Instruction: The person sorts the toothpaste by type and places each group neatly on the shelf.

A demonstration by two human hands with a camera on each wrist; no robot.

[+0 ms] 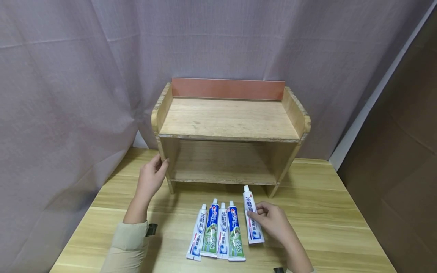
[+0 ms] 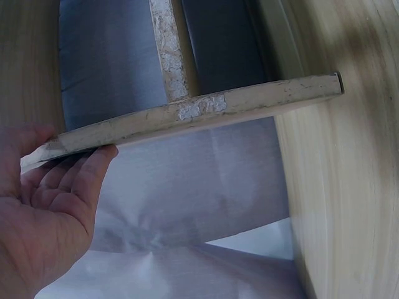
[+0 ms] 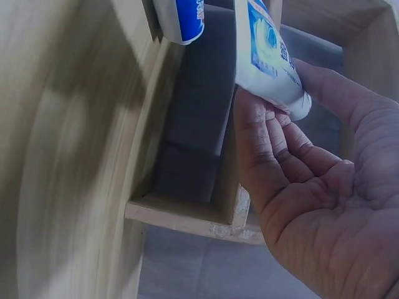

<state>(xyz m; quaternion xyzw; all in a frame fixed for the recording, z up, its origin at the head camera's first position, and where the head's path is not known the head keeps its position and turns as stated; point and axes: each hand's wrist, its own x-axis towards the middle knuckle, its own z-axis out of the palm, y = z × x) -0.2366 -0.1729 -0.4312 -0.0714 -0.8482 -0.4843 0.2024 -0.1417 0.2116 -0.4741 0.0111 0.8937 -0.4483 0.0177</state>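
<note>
A small two-tier wooden shelf (image 1: pixel 228 119) stands on the table. My left hand (image 1: pixel 151 178) grips the front edge of its left side panel; in the left wrist view the thumb and fingers lie on opposite faces of that board (image 2: pixel 149 124). In my right hand (image 1: pixel 273 220) a white toothpaste tube (image 1: pixel 250 201) is pinched between thumb and fingers, cap pointing toward the shelf. To its left, two white toothpaste tubes (image 1: pixel 197 235) and two blue-and-green toothpaste tubes (image 1: pixel 235 231) lie side by side, alternating, caps toward the shelf. Another blue-and-white tube (image 3: pixel 184 18) shows partly in the right wrist view.
The wooden table (image 1: pixel 324 227) carries everything. A reddish-brown back strip (image 1: pixel 228 89) rises behind the shelf's upper tier. Grey-purple curtain (image 1: pixel 218 38) hangs behind and to the left, and a dark brown panel (image 1: pixel 392 144) stands on the right.
</note>
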